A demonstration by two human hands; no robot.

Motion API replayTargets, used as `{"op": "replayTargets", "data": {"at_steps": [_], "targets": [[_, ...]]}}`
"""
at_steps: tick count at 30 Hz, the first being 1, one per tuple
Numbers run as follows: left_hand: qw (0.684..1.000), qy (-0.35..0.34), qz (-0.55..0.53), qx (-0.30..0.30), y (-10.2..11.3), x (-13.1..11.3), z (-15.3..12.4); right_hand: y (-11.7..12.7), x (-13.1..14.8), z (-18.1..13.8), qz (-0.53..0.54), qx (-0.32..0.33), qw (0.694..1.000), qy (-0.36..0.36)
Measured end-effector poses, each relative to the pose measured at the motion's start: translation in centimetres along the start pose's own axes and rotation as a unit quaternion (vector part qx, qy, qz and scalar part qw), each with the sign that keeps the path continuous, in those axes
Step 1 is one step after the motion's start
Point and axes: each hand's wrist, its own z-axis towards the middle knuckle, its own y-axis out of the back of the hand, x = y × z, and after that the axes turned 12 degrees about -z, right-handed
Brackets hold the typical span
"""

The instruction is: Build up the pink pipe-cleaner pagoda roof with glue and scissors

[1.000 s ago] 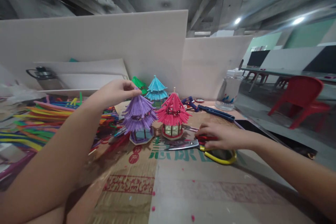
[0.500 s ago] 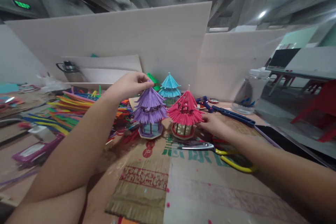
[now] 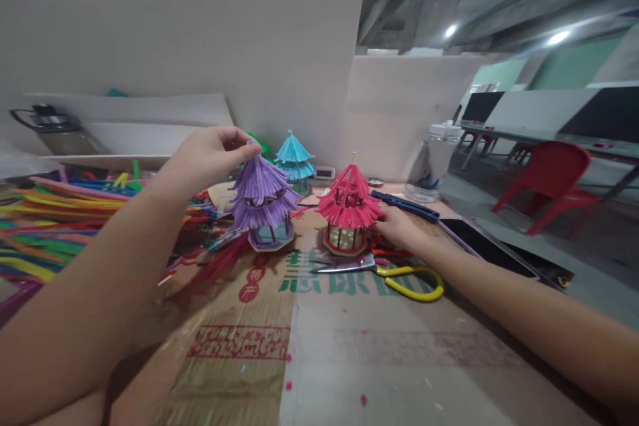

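Left hand (image 3: 210,150): pinching purple pagoda (image 3: 264,206)
Right hand (image 3: 398,226): three o'clock of red pagoda (image 3: 350,212)
Scissors (image 3: 369,263): its five o'clock

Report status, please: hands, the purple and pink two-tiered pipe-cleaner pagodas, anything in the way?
Left hand pinching tip of purple pagoda. Right hand at pink pagoda, grip hidden. Yellow-handled metal scissors in front of it, possible obstacle.

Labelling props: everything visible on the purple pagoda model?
The purple pagoda model has two roof tiers of fuzzy-looking strips, like pipe cleaners, above posts, pale bluish panels and an angular base. It leans slightly left in view, beside but apart from the red pagoda. The left hand grips its tip; whether the base rests on the cardboard is unclear.
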Motion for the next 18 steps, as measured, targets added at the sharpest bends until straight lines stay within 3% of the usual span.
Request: {"op": "replayTargets", "data": {"at_steps": [5,11,18], "targets": [[0.999,-0.038,0.011,-0.014,-1.6,-0.5,-0.5,0.7,-0.1,-1.0,-0.022,-0.027,0.999,-0.015],[1.000,-0.023,-0.005,0.005,-3.0,-0.2,-0.6,1.0,0.9,-1.7,-0.053,-0.022,0.998,-0.033],[0.999,-0.014,-0.044,0.009,-3.6,0.0,-0.6,0.8,1.1,-0.3,-0.109,-0.028,0.994,0.002]]}}
